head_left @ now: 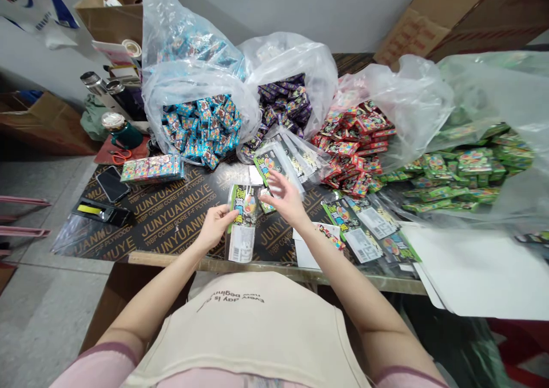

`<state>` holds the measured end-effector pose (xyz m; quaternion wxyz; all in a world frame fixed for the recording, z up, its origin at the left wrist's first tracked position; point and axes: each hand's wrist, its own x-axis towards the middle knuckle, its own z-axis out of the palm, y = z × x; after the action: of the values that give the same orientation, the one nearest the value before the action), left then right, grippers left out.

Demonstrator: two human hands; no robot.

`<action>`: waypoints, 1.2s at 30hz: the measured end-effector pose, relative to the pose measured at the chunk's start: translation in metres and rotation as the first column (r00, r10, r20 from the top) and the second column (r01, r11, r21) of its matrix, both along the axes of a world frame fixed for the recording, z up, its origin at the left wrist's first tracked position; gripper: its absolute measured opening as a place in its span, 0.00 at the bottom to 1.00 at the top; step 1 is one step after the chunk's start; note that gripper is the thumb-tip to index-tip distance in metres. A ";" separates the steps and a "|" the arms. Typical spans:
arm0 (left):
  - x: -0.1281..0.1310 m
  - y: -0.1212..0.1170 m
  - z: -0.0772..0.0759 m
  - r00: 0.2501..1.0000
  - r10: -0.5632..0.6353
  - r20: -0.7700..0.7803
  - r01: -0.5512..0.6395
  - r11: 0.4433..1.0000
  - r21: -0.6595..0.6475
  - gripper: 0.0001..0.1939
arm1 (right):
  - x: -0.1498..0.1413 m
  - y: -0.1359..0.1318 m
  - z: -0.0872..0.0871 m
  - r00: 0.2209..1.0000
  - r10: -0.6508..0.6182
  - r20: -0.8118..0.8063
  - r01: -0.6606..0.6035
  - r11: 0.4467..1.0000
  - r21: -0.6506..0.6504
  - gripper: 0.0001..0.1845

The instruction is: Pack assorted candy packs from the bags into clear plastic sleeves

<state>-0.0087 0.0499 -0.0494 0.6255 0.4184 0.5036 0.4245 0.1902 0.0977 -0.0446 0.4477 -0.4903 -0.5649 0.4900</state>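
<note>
My left hand [218, 223] pinches the left edge of a printed plastic pouch [242, 230], black and green above with a white label below. The pouch is upright to me, near the table's front edge. To its right, my right hand [283, 198] has its fingers apart and nothing visible in them. Below those fingers lies a small green packet [267, 202], partly hidden. More flat printed pouches [278, 162] lie just beyond my right hand, in front of the bags. Other printed pouches with white labels [364, 244] are spread to the right of my right forearm.
Clear bags hold blue packets [206, 125], purple packets [285, 105], red packets [358, 139] and green packets [463, 167]. At left are a wrapped stack of small boxes [152, 169], a phone [112, 183], scissors [120, 157] and a teal mug [126, 135]. White sheets [484, 268] overhang the front right.
</note>
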 end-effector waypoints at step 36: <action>0.007 0.009 -0.028 0.982 -0.176 0.070 0.175 0.984 0.023 0.17 | -0.002 -0.053 -0.024 0.997 -0.045 -0.062 0.035 0.988 -0.148 0.22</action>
<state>-0.0020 0.0588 -0.0772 0.6748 0.4508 0.4382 0.3865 0.1885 0.0445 -0.0681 0.4383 -0.5169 -0.5022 0.5370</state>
